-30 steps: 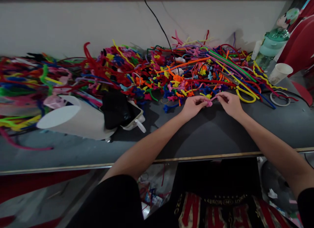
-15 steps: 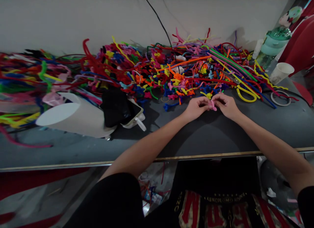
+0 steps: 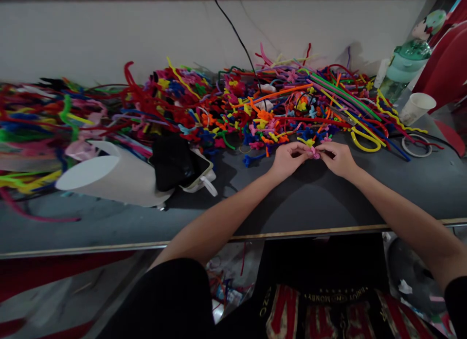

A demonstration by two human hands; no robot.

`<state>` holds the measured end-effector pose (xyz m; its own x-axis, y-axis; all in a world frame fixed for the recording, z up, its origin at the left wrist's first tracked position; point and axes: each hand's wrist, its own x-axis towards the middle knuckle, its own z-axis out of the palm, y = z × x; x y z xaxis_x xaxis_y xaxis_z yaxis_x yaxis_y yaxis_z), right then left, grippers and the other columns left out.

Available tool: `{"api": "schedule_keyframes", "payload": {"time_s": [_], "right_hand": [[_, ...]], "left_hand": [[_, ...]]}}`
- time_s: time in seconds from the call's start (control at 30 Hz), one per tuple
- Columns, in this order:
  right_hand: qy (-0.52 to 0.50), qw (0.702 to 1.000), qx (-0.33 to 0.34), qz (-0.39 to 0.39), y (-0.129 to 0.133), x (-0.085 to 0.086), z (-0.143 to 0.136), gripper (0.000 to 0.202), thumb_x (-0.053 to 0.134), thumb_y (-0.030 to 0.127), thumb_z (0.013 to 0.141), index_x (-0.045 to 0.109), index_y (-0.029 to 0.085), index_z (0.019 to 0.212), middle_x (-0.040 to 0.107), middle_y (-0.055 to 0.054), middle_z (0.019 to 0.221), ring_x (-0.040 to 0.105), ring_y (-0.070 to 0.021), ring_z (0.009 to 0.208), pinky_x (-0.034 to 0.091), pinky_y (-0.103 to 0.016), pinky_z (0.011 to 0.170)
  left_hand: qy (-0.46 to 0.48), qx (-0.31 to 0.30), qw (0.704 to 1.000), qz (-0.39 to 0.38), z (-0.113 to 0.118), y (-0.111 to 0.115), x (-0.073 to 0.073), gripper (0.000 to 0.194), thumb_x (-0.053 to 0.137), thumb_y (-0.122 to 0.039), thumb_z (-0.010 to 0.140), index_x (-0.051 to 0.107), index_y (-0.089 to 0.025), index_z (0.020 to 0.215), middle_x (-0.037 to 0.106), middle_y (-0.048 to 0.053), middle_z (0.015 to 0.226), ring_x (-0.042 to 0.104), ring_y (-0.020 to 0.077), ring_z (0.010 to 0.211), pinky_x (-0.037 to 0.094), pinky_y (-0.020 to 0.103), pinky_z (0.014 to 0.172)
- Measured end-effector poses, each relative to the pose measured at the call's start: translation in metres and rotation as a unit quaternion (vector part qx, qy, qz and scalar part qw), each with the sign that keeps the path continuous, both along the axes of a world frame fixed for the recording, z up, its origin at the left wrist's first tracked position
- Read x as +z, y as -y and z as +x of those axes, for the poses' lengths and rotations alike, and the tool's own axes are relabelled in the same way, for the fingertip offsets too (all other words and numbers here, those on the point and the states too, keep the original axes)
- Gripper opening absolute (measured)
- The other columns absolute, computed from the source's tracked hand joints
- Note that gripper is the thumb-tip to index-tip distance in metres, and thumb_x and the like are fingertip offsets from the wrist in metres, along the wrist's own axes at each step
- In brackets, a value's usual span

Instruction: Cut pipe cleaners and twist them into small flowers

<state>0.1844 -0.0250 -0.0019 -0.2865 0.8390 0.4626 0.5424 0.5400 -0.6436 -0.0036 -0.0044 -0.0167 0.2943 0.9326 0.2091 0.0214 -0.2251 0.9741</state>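
Note:
Between my fingertips is a small pink pipe cleaner (image 3: pixel 315 154), bent into a compact looped shape. My left hand (image 3: pixel 291 160) pinches it from the left side. From the right, my right hand (image 3: pixel 338 158) grips it with thumb and forefinger. Both hands are just above the dark tabletop (image 3: pixel 302 203), and the fingers hide part of the pink piece. Right behind them lie small twisted pipe cleaner pieces, among them a yellow one (image 3: pixel 306 141) and a blue one (image 3: pixel 254 158).
A long heap of coloured pipe cleaners (image 3: pixel 219 100) runs along the wall. Yellow-handled scissors (image 3: pixel 365 142) lie right of my hands, near a paper cup (image 3: pixel 418 109), a bottle (image 3: pixel 404 66) and a white ring (image 3: pixel 416 146). Leftward are a white holder (image 3: pixel 127 178) and a black device (image 3: pixel 173 161).
The pink pipe cleaner looked like an upright loop with a tail; now it looks smaller and more bunched between my fingertips. My hands have barely shifted, and the view moved slightly.

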Motion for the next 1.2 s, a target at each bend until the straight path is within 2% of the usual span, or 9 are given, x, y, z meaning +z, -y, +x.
{"api": "schedule_keyframes", "payload": {"time_s": [0.23,0.37,0.47,0.6,0.73,0.9,0.97,1.07,1.2], "right_hand": [[-0.002,1.0,0.022,0.0,0.006,0.006,-0.001,0.024,0.056,0.031,0.085,0.075,0.018,0.09,0.072,-0.004,0.076,0.056,-0.0117,0.057,0.043,-0.025,0.058],[-0.09,0.992,-0.007,-0.084,0.003,0.003,-0.004,0.025,0.062,0.038,0.083,0.076,0.017,0.083,0.074,-0.005,0.078,0.062,-0.0133,0.063,0.046,-0.025,0.061],[-0.168,0.969,0.03,-0.176,-0.003,0.0,-0.003,0.028,0.066,0.043,0.082,0.076,0.018,0.081,0.075,-0.005,0.078,0.067,-0.0147,0.072,0.05,-0.027,0.073],[-0.191,0.938,0.119,-0.264,-0.007,0.004,0.002,0.034,0.069,0.052,0.077,0.075,0.018,0.075,0.074,-0.004,0.078,0.066,-0.0148,0.077,0.05,-0.029,0.079],[-0.156,0.915,0.199,-0.314,-0.006,0.012,0.007,0.036,0.07,0.05,0.078,0.073,0.015,0.075,0.071,-0.003,0.075,0.058,-0.0094,0.066,0.045,-0.023,0.067],[-0.136,0.88,0.228,-0.394,-0.009,0.017,0.016,0.037,0.068,0.049,0.08,0.071,0.012,0.084,0.065,0.0,0.068,0.035,-0.004,0.048,0.023,-0.021,0.044],[-0.132,0.86,0.248,-0.426,-0.01,0.018,0.019,0.036,0.069,0.048,0.079,0.069,0.012,0.082,0.063,0.001,0.067,0.031,-0.0033,0.047,0.02,-0.021,0.044],[-0.139,0.838,0.27,-0.454,-0.01,0.019,0.022,0.035,0.069,0.047,0.08,0.066,0.012,0.078,0.053,0.005,0.057,0.025,-0.0026,0.045,0.016,-0.022,0.044],[-0.117,0.844,0.272,-0.447,-0.01,0.02,0.023,0.036,0.068,0.048,0.081,0.067,0.012,0.078,0.049,0.006,0.055,0.027,-0.003,0.046,0.016,-0.022,0.044]], "left_hand": [[-0.011,0.002,1.0,0.02,0.001,0.0,-0.003,0.032,0.077,-0.043,0.07,0.069,-0.014,0.079,0.074,0.007,0.076,0.067,0.0133,0.063,0.054,0.024,0.059],[-0.042,0.018,0.998,0.049,-0.001,0.0,-0.003,0.032,0.067,-0.045,0.082,0.073,-0.014,0.085,0.072,0.005,0.07,0.062,0.012,0.054,0.05,0.023,0.053],[-0.094,0.033,0.987,0.127,-0.005,0.0,0.0,0.033,0.053,-0.04,0.093,0.074,-0.015,0.099,0.075,0.007,0.083,0.066,0.0137,0.063,0.054,0.025,0.062],[-0.162,0.03,0.932,0.323,-0.011,-0.002,0.002,0.027,0.05,-0.028,0.097,0.071,-0.02,0.112,0.076,0.008,0.101,0.07,0.016,0.092,0.055,0.029,0.085],[-0.155,0.003,0.862,0.483,-0.015,-0.006,0.001,0.021,0.052,-0.021,0.096,0.072,-0.019,0.103,0.076,0.007,0.092,0.071,0.0138,0.087,0.055,0.026,0.079],[-0.151,-0.012,0.798,0.583,-0.019,-0.005,0.007,0.018,0.056,-0.018,0.095,0.067,-0.02,0.109,0.076,0.005,0.091,0.071,0.012,0.083,0.055,0.023,0.077],[-0.166,-0.023,0.782,0.601,-0.02,-0.003,0.01,0.018,0.054,-0.017,0.095,0.066,-0.02,0.109,0.076,0.004,0.091,0.071,0.012,0.084,0.055,0.024,0.079],[-0.201,-0.035,0.784,0.586,-0.02,0.0,0.012,0.017,0.052,-0.02,0.097,0.065,-0.02,0.108,0.075,0.003,0.092,0.07,0.0118,0.085,0.056,0.024,0.08],[-0.234,-0.055,0.804,0.544,-0.018,-0.001,0.009,0.016,0.05,-0.026,0.099,0.064,-0.02,0.102,0.074,0.004,0.091,0.069,0.0119,0.086,0.055,0.025,0.082]]}}
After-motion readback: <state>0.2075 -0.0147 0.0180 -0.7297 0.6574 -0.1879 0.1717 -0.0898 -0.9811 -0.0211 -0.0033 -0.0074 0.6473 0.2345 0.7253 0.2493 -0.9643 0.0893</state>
